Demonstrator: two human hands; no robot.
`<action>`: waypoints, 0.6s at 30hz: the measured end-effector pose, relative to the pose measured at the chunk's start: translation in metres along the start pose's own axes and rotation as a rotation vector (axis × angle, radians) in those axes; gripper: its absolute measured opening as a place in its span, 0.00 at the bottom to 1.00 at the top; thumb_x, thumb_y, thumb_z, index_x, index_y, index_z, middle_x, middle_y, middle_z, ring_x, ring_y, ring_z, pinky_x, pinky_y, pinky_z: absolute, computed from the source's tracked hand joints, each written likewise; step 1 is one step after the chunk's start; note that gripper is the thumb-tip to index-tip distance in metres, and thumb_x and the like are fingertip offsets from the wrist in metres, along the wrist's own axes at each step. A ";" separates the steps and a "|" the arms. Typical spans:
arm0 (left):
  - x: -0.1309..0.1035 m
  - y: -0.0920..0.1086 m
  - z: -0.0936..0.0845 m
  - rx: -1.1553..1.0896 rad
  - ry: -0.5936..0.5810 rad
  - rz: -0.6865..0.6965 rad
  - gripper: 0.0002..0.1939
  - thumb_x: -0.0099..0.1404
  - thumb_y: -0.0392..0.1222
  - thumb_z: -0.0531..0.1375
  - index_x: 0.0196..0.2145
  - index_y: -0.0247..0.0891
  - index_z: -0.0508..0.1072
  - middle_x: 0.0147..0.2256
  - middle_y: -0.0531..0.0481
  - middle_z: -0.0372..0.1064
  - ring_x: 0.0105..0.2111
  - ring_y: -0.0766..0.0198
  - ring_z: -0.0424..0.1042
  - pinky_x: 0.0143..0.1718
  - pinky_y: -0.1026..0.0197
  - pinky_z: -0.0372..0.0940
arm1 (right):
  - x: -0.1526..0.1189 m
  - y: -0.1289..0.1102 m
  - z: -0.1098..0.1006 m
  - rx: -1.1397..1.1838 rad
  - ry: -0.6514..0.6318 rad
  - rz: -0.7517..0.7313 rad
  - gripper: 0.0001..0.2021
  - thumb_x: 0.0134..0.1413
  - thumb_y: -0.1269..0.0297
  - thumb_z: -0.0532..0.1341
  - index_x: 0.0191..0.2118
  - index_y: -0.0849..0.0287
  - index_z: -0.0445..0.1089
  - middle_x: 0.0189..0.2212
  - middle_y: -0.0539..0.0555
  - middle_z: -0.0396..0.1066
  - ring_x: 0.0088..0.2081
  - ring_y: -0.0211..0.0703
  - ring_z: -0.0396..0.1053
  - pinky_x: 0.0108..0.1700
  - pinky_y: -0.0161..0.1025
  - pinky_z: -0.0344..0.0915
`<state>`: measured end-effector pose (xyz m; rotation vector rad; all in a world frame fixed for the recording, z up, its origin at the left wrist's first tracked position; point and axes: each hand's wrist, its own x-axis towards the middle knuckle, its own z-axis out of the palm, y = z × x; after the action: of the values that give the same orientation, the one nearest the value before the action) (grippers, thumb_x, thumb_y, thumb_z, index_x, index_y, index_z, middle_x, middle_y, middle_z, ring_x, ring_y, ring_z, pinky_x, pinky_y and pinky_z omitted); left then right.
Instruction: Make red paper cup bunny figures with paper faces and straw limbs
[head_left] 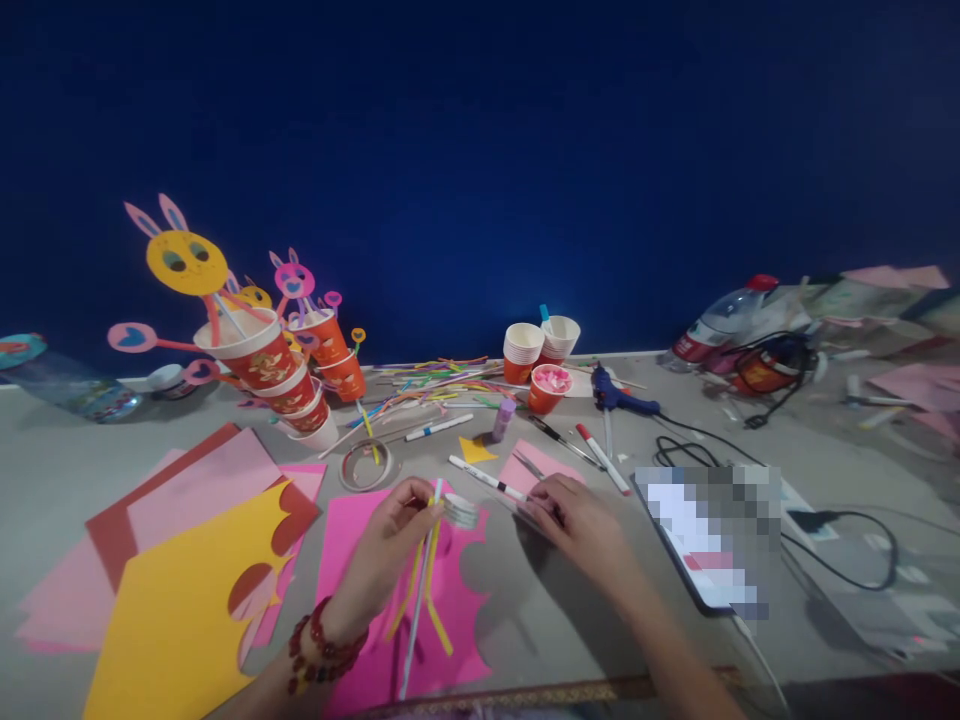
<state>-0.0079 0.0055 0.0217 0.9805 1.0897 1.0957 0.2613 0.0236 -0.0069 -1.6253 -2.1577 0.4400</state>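
Bare forearms come in from the bottom edge of my view, the left one ringed at the wrist by dark red beaded bracelets (324,650). From my end of the feed I see the yellow and white strips (439,628) pinched at their upper part between thumb and fingers of the left hand (409,518), their lower ends hanging toward me above a bright pink sheet (465,618) on the desk (540,630). A small pale roll (460,511) sits right by those fingertips; I can't tell whether it is stuck to the strips. That hand is angled inward, thumb toward the right. Opposite, the right hand (576,512) is palm down with its fingers curled beside a white marker (486,477) and a pair of scissors (529,462); I cannot tell whether it grips either one. Its forearm slants up from the lower right.
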 end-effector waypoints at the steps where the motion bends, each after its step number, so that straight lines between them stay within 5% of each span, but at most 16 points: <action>1: 0.000 0.000 0.001 -0.023 -0.001 -0.002 0.11 0.63 0.46 0.67 0.31 0.38 0.70 0.35 0.54 0.66 0.32 0.67 0.68 0.34 0.64 0.66 | -0.001 0.004 0.001 -0.050 0.001 0.001 0.10 0.66 0.59 0.56 0.35 0.57 0.71 0.36 0.57 0.75 0.39 0.50 0.73 0.38 0.41 0.64; 7: -0.001 -0.005 0.000 -0.218 0.002 -0.072 0.11 0.63 0.44 0.67 0.31 0.38 0.71 0.49 0.47 0.71 0.36 0.61 0.76 0.37 0.59 0.72 | -0.015 0.033 0.005 -0.331 0.119 0.072 0.05 0.62 0.63 0.57 0.38 0.58 0.69 0.37 0.59 0.75 0.39 0.55 0.72 0.41 0.45 0.63; 18: 0.000 0.000 0.005 -0.522 0.020 -0.153 0.12 0.61 0.40 0.68 0.43 0.36 0.79 0.42 0.46 0.79 0.44 0.55 0.79 0.50 0.54 0.72 | -0.026 0.052 0.002 -0.263 -0.014 0.269 0.07 0.59 0.60 0.58 0.36 0.56 0.70 0.36 0.58 0.78 0.38 0.54 0.75 0.35 0.42 0.64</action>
<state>-0.0025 0.0051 0.0226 0.4662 0.8163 1.1832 0.3097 0.0127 -0.0368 -2.0755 -2.0836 0.2508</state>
